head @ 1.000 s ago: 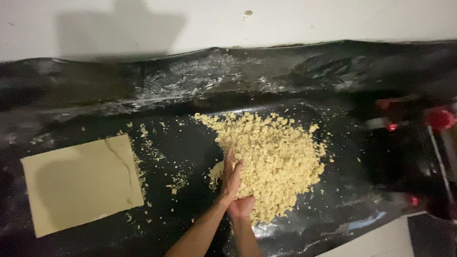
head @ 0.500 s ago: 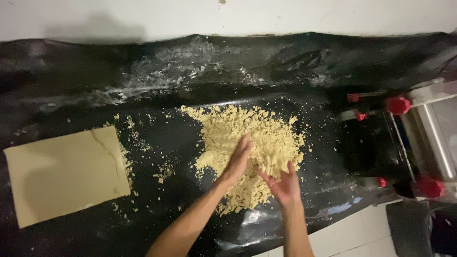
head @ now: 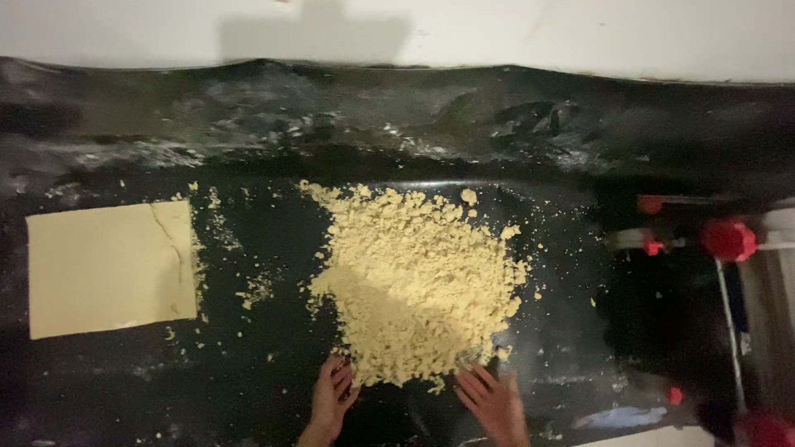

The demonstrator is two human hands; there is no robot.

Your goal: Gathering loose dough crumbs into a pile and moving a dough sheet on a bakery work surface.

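Black plastic sheet (head: 248,389) bears crumbly dough pile (head: 418,281); both hands (head: 331,397) (head: 493,401) open, apart, touching its edge.

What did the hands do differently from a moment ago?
Both hands slid back off the crumbly dough pile toward the person. The left hand and right hand now lie at its near edge, apart, holding nothing. The flat dough sheet stayed on the black plastic cover.

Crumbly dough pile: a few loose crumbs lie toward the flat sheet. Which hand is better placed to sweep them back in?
Left, probably. The left hand rests at the crumbly dough pile's near-left edge, on the flat sheet's side; the right hand is beyond the pile.
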